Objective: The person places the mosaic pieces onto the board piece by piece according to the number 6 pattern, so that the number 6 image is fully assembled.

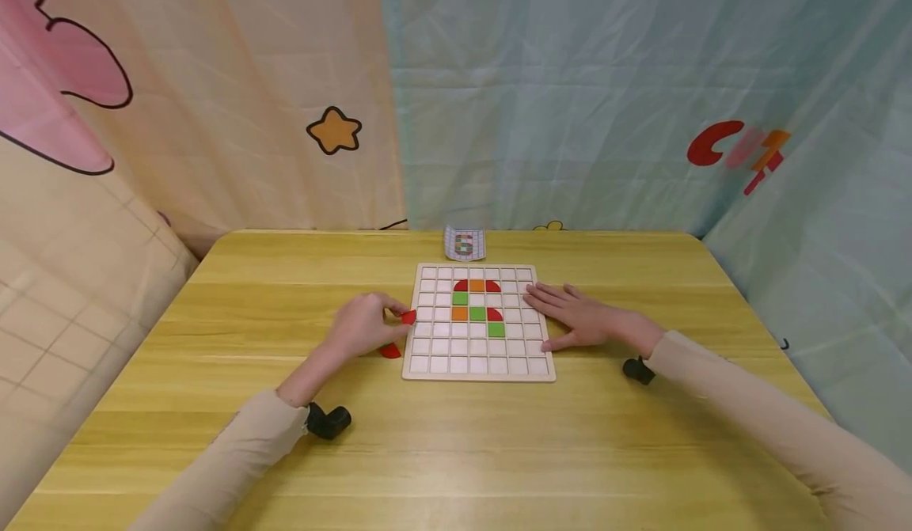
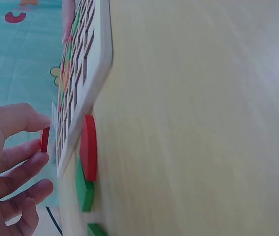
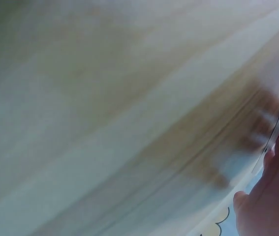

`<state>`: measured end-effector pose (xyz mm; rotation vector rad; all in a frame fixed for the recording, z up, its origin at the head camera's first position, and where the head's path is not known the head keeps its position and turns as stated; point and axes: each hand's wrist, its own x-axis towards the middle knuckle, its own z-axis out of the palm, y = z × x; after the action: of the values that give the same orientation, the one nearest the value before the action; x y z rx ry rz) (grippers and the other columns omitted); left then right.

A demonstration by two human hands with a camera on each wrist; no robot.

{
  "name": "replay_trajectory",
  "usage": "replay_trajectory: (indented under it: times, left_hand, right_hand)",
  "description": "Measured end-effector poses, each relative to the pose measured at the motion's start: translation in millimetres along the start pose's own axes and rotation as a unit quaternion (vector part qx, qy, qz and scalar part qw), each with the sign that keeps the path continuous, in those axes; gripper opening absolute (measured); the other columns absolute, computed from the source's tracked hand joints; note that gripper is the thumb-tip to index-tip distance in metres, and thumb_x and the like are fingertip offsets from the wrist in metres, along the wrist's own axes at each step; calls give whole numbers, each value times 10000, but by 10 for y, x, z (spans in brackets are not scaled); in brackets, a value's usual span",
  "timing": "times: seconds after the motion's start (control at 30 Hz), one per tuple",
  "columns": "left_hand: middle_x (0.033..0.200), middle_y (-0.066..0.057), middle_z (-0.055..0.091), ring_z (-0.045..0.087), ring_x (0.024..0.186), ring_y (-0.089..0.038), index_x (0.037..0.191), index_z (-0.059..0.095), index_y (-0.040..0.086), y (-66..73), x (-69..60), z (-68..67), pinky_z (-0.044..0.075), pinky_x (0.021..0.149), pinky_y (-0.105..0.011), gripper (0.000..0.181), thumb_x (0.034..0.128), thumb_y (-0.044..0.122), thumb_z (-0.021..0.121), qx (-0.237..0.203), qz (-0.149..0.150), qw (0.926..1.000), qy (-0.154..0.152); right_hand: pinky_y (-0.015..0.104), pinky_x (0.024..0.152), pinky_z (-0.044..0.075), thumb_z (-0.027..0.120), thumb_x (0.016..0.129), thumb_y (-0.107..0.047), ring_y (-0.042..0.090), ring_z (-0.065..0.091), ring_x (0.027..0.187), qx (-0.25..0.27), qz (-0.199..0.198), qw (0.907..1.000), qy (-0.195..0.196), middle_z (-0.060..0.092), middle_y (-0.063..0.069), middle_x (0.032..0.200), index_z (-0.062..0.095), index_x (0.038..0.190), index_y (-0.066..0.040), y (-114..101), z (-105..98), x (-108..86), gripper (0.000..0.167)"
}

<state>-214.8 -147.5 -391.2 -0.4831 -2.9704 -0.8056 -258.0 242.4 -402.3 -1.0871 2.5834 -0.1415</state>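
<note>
My left hand pinches a small red tile between thumb and fingers, just at the left edge of a white grid board. Below that hand another red tile lies on the table. The left wrist view shows it as a red piece beside a green tile, with part of a second green one. Fingers spread, my right hand rests on the board's right edge. Red, orange and green tiles sit in several of the board's squares.
Behind the board lies a small pattern card printed with a coloured figure on a grid. The wooden table ends at hanging printed curtains. Black wrist devices sit at both sleeves.
</note>
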Motion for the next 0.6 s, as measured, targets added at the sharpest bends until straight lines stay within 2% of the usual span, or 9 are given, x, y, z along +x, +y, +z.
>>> replay_trajectory:
  times: [0.17, 0.4, 0.6]
  left_hand:
    - [944, -24, 737, 549, 616, -81, 1014, 761, 96, 143, 51, 25, 405, 502, -234, 310, 771, 287, 785, -25, 160, 9999, -53]
    - [939, 2, 740, 566, 658, -75, 995, 768, 119, 340, 153, 110, 426, 572, -231, 276, 770, 278, 782, -52, 346, 9994, -81]
    - [923, 11, 734, 521, 617, -82, 997, 773, 143, 521, 201, 191, 372, 520, -225, 263, 773, 280, 787, -50, 471, 9988, -156]
  right_hand:
    - [610, 1155, 49, 515, 889, -622, 300, 35, 1502, 41, -47, 10000, 62, 27, 85, 1632, 77, 1559, -150, 4, 8, -4, 929]
    - [614, 1154, 48, 512, 891, -620, 302, 22, 1503, 39, -59, 10000, 14, 15, 88, 1632, 73, 1560, -147, 1, -2, 3, 929]
    - [629, 1146, 39, 531, 901, -584, 324, 19, 1499, 144, -91, 9998, -52, 18, 110, 1629, 80, 1557, -123, -29, -28, -2, 920]
